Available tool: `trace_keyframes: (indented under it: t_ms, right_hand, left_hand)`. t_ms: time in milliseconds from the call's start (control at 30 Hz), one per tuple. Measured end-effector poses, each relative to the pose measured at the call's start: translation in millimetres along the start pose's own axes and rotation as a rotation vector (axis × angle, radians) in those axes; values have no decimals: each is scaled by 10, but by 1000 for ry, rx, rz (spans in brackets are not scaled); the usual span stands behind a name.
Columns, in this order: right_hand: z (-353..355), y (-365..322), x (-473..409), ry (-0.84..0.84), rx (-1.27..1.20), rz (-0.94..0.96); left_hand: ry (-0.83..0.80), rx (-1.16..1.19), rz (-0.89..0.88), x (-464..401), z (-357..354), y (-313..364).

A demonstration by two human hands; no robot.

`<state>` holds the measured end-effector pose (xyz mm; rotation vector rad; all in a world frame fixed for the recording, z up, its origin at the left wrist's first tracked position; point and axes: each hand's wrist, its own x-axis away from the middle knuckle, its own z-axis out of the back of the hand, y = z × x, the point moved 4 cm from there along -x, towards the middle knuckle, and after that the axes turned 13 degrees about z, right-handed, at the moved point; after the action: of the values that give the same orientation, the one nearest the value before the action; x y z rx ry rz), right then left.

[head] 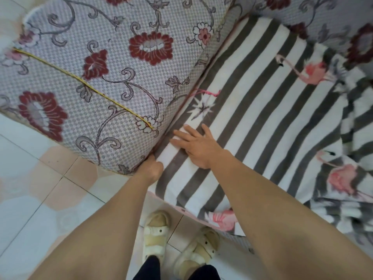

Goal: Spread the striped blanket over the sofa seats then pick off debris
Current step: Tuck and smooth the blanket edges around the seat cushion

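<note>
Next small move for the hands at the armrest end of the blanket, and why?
Probably sweep the right hand rightward across the striped blanket. That hand lies flat and open near the armrest, the left hand pinches the blanket's edge at the seat corner, and the near end looks smooth, while the far right part is bunched in folds.

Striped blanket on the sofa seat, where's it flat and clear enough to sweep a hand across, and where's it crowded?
The striped blanket lies flat and bare between the right hand and the backrest. The strip along the floral armrest is tight: the left hand grips the edge at that crease. Toward the right, the blanket is bunched in folds.
</note>
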<state>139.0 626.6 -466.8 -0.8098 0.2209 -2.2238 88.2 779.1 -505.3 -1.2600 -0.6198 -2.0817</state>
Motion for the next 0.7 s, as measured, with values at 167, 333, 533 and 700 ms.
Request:
trace_keyframes:
  t_ms: [167,333,533,700]
  right_hand:
    - [122,172,628,-50,-13,-131]
    - [42,348,1558,-121,-59,-285]
    - [-397,486,2693,-253,-216,-410]
    - [-899,601,3235,-272,-181,-436]
  left_hand:
    - [185,-187,-90,377,-117,120]
    - [132,-297,-395,948,-433,639]
    - [-101,-564,-611,1563,-1355,1059]
    - [-87,-770,-611,1818,-2245,1018]
